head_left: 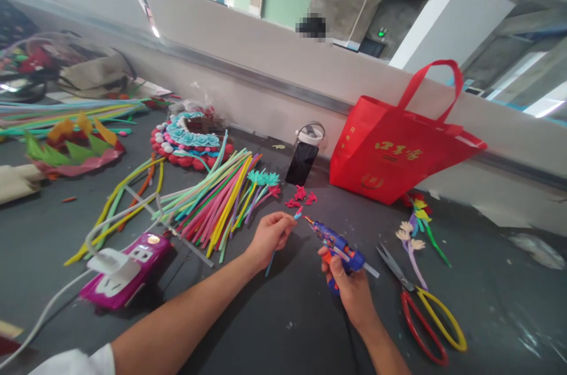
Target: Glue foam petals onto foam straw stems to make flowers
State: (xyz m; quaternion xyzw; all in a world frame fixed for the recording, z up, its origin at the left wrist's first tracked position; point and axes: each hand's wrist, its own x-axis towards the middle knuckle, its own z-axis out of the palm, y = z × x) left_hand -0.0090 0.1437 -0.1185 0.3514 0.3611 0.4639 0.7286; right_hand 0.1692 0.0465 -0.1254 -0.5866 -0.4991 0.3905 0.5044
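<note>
At the lower centre of the frame our right hand (348, 286) is clenched around a blue glue gun (339, 245), its nozzle pointing up-left. Our left hand (270, 234) pinches a thin blue stem (275, 251), whose red-tipped top sits just beside the nozzle. Scissors (420, 304) with red and yellow handles lie on the dark table (487, 304) to the right. A fan of coloured stems (212, 204) spreads left of centre, a purple power strip (126, 268) at lower left, a black bottle (303, 156) and red bag (394, 150) behind.
</note>
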